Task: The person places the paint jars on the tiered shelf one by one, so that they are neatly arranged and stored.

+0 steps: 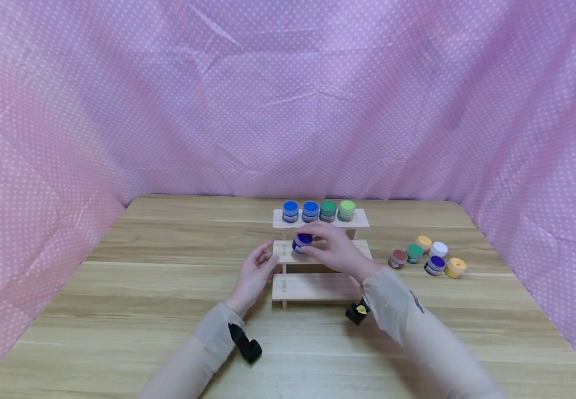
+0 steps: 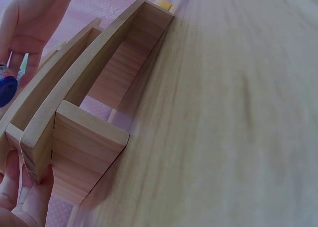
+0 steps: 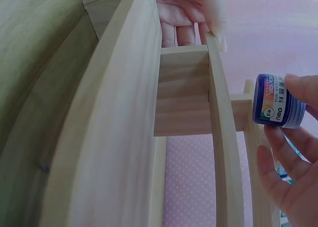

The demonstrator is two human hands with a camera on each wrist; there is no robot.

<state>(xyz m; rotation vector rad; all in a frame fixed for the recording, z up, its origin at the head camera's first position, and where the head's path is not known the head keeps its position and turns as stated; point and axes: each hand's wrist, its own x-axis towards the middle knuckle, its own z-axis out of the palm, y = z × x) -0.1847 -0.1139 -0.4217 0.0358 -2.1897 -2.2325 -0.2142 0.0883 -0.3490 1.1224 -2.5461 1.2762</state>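
Observation:
A dark blue paint jar is pinched between the thumb and fingers of my right hand, over the left part of the middle shelf of a wooden three-step rack. In the right wrist view the jar is tipped on its side, a little off the shelf edge. My left hand holds the rack's left end at the middle shelf; in the left wrist view its fingers lie against the wood. Two blue jars, a green jar and a light green jar stand on the top shelf.
Right of the rack, several jars stand on the wooden table: a brown one, a green one, a white one, a dark blue one and two yellow-orange ones. A pink dotted cloth surrounds the table's back and sides.

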